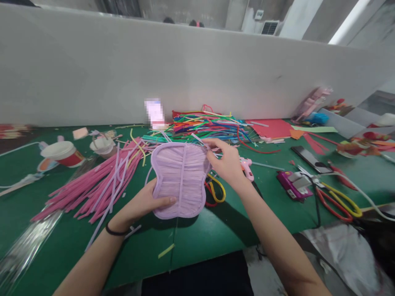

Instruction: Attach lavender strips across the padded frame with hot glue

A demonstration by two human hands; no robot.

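A lilac butterfly-shaped piece (193,181), made of fuzzy pipe cleaners with a raised rim and a strip down its middle, is held up over the green table. My left hand (154,199) grips its lower left edge, the thumb lying across the front. At the upper right edge, my right hand (224,160) pinches a thin lilac pipe cleaner (199,139) between thumb and fingers. Behind the piece, scissors with yellow and red handles (218,190) lie partly hidden. A pink glue gun (247,167) rests just beyond my right wrist.
Pink pipe cleaners (92,185) spread on the left near a lidded cup (63,153). A multicoloured heap (203,127) lies at the back below a grey partition (123,74). On the right are a purple power strip (293,185), more scissors (339,201) and a dark phone (310,159).
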